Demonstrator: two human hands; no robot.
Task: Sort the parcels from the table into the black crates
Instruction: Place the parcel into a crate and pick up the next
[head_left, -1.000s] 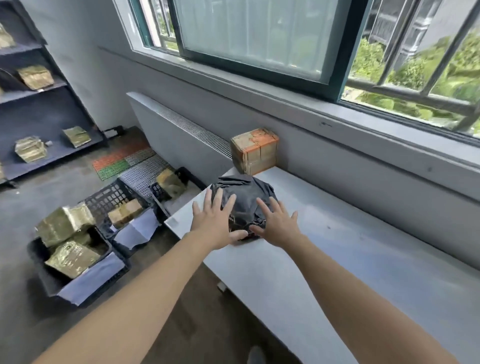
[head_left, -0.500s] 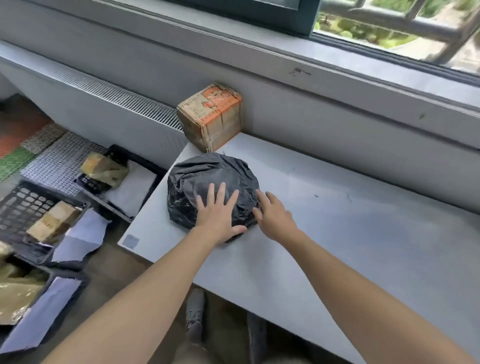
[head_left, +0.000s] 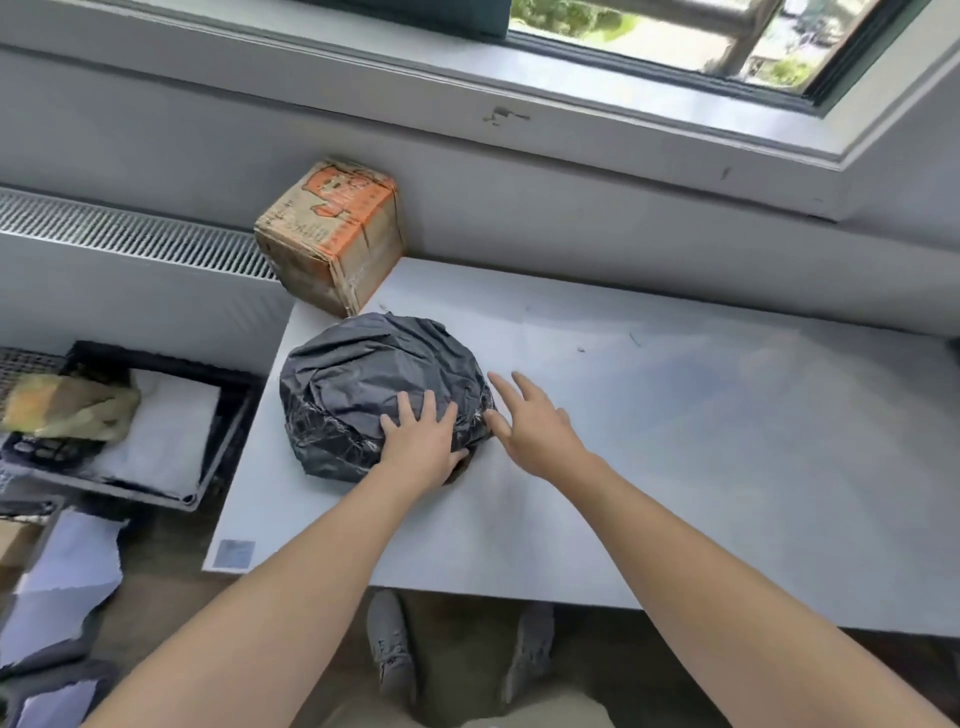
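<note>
Left hand (head_left: 422, 446) is pressing flat, fingers spread, on black-wrapped parcel (head_left: 358, 374); right hand (head_left: 532, 428), also spread, is touching its 3 o'clock edge. Wrap looking slippery, soft (weight unclear); cupping opposite sides probably safest.

The left forearm (head_left: 291, 582) and right forearm (head_left: 701, 561) are bare along all their visible length, and the left hand (head_left: 421, 447) and right hand (head_left: 535, 436) are bare too. Lower in the view are two grey trainers, the left shoe (head_left: 392, 654) and the right shoe (head_left: 530, 654), both blurred. A strip of light tan trousers (head_left: 467, 719) fills the bottom edge.
</note>
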